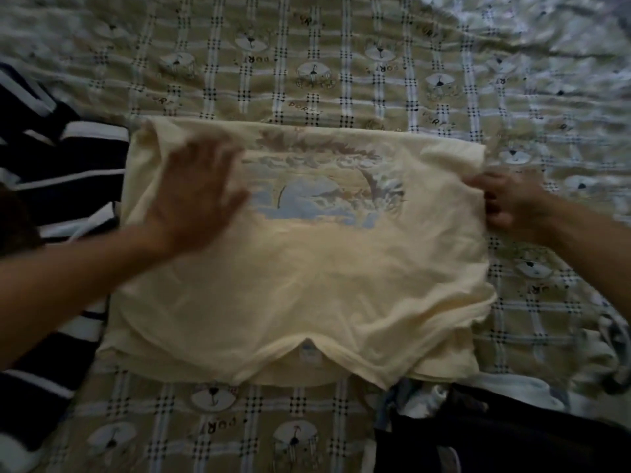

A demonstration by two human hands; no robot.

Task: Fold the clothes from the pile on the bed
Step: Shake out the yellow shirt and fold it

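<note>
Cream T-shirt (300,268) lies flat mid-bedspread (341,63). Left hand (194,196) spread flat at its 10 o'clock; right hand (505,203) pinches the 3 o'clock edge. I judge that tugging right could wrinkle the print and skew the fold.

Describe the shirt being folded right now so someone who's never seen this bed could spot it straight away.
On the checked bedspread, look at the middle, between the left hand and right hand. The shirt lies spread flat there, pale yellow with a faded blue and brown picture on it. The striped garment to its left is dark navy and white, and the clothes pile at the lower right is mostly dark.
</note>
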